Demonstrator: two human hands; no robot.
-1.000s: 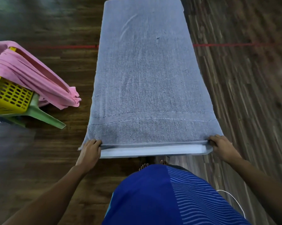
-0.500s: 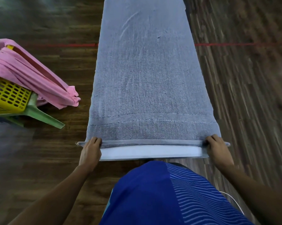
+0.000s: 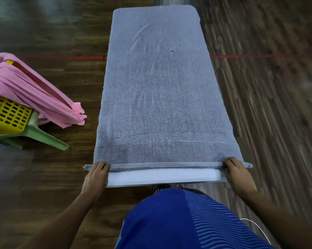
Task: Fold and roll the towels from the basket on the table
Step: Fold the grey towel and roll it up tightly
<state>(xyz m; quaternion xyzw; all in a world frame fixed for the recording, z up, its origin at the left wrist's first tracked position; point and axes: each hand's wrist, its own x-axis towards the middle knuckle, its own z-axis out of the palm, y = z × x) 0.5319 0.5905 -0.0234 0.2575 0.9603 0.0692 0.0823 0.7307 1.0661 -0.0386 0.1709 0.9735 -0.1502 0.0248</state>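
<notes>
Dark wood flooring is seen around the narrow white table [image 3: 162, 177], along which the grey towel [image 3: 158, 96] is spread flat, probably so that rolling can start from the table's near end. There its hem is gripped at both corners by the left hand [image 3: 96, 177] and right hand [image 3: 239, 174], fingers [image 3: 102, 165] curled over it, arms extended. Left of the table, a pink towel [image 3: 34, 90] is draped over the yellow basket [image 3: 7, 114], beside a green plastic leg [image 3: 43, 137].
</notes>
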